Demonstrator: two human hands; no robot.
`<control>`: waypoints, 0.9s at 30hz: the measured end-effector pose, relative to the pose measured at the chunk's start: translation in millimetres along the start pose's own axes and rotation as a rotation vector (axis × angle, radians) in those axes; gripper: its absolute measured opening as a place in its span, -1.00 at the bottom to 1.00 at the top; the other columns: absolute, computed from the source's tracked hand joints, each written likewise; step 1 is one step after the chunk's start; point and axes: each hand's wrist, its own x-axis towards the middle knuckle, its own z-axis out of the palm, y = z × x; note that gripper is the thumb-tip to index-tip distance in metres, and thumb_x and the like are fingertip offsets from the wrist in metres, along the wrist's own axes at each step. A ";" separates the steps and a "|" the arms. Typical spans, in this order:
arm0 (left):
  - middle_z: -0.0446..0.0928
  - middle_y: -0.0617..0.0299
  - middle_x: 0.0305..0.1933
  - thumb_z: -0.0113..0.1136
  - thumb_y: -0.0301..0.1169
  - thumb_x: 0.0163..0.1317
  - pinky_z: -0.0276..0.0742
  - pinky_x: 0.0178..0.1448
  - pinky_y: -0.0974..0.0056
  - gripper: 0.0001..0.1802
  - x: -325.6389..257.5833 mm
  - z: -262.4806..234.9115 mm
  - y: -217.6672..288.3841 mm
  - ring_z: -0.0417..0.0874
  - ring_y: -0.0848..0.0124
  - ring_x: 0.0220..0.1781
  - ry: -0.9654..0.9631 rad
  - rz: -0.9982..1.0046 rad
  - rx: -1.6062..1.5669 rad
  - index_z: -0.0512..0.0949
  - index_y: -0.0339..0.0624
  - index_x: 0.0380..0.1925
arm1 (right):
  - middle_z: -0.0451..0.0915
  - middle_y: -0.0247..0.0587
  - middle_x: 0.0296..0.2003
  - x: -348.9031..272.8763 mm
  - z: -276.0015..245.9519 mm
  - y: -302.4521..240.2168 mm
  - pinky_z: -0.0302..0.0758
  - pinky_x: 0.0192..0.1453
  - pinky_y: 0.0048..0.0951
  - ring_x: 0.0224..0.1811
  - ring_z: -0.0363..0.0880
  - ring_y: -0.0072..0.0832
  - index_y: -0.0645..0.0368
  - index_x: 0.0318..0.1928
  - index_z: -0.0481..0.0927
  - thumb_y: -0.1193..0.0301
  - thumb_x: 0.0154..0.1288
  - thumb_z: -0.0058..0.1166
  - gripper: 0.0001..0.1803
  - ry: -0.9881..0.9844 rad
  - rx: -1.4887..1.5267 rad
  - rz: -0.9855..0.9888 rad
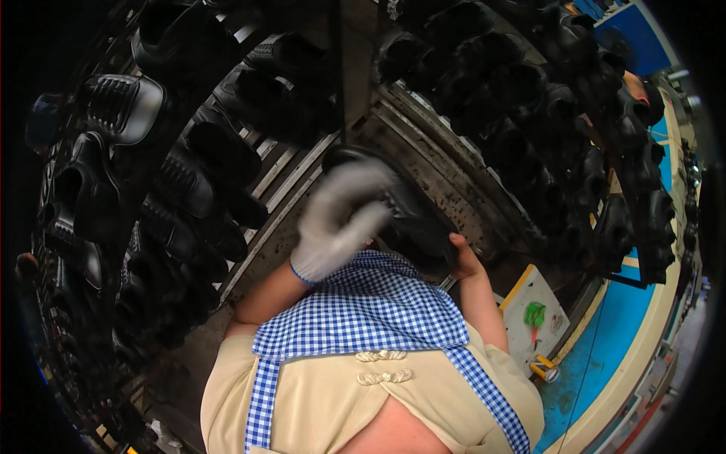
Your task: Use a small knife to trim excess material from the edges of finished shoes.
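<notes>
A black lace-up shoe (420, 216) is held in front of my apron, tilted, with its laces toward my left hand. My right hand (463, 257), bare, grips the shoe's near right end, its thumb on the upper. Over the lace area is my left hand (333, 219) in a white knit glove, smeared by motion. Its thumb and fingers form a curve near the laces. Whether anything is between those fingers, I cannot make out.
Racks of black shoes rise on the left (125, 106) and the right (522, 91). Beside my right arm is a pale board (522, 333) carrying a green item (535, 313). Past it runs a blue work surface (586, 378) with a yellow-and-white roll (546, 369).
</notes>
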 end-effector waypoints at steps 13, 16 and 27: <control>0.51 0.10 0.07 0.47 -0.33 -0.04 0.43 0.29 0.20 -0.24 27.7 -15.1 7.7 0.51 0.28 0.18 0.236 -0.113 -0.171 0.37 -0.20 0.20 | 0.45 -0.57 -0.48 20.1 37.8 -40.4 0.18 -0.43 -0.70 -0.48 0.28 -0.81 0.18 -0.22 0.66 0.35 0.30 0.22 -0.84 0.209 -0.532 -0.518; 0.53 0.11 0.09 0.54 -0.22 -0.14 0.47 0.24 0.19 -0.27 29.2 -22.3 13.5 0.57 0.23 0.11 0.012 -0.029 -0.010 0.52 -0.20 0.09 | 0.48 -0.43 -0.45 2.6 90.7 -89.6 0.25 -0.46 -0.68 -0.50 0.34 -0.75 0.29 -0.24 0.67 0.63 0.14 0.29 -0.85 -0.003 -0.893 -1.045; 0.54 -0.01 0.09 0.49 -0.11 -0.08 0.49 0.23 0.19 -0.23 23.7 -26.9 13.8 0.57 0.21 0.13 -0.279 -0.033 0.129 0.50 -0.31 0.11 | 0.55 -0.38 -0.47 -20.5 177.6 -152.2 0.49 -0.59 -0.56 -0.54 0.58 -0.52 0.20 -0.38 0.62 0.58 -0.24 0.32 -0.72 -0.445 -1.818 -1.404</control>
